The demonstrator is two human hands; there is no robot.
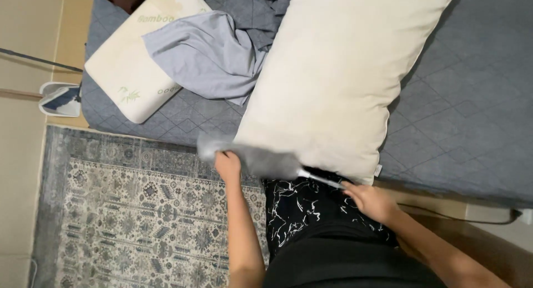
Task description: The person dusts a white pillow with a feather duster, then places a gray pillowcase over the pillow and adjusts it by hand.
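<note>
— Head view first. Held in the hands?

— A long grey fluffy duster-like tool (pixel 261 159), much blurred, lying across the near edge of the grey quilted bed (pixel 455 116), just under the near end of the big cream rectangular pillow (pixel 333 77). Hard to say whether touching the pillow or only in front of it.

— And the left hand (pixel 227 166)?

— At the fluffy end, fingers curled together and closed on the grey fibres. Right hand (pixel 369 202) at the other end, against the thin pale handle; fingertips meeting it, but clamped or only resting, cannot tell.

— Other things around?

— A smaller white foam pillow with green leaf print (pixel 125 66) at the far left corner of the bed, with a crumpled pale blue cloth (pixel 208 57) partly over it and reaching to the cream pillow. Below the bed edge, a grey and cream patterned rug (pixel 127 210).

— Step in hand, then?

— Probably readying or tidying the fluffy head between both hands, right at the bed edge; no sweeping stroke to be seen yet.

— Needed for the next move?

— Likely a firm hold on the handle by the right hand, a release by the left, and room near the cream pillow.
</note>
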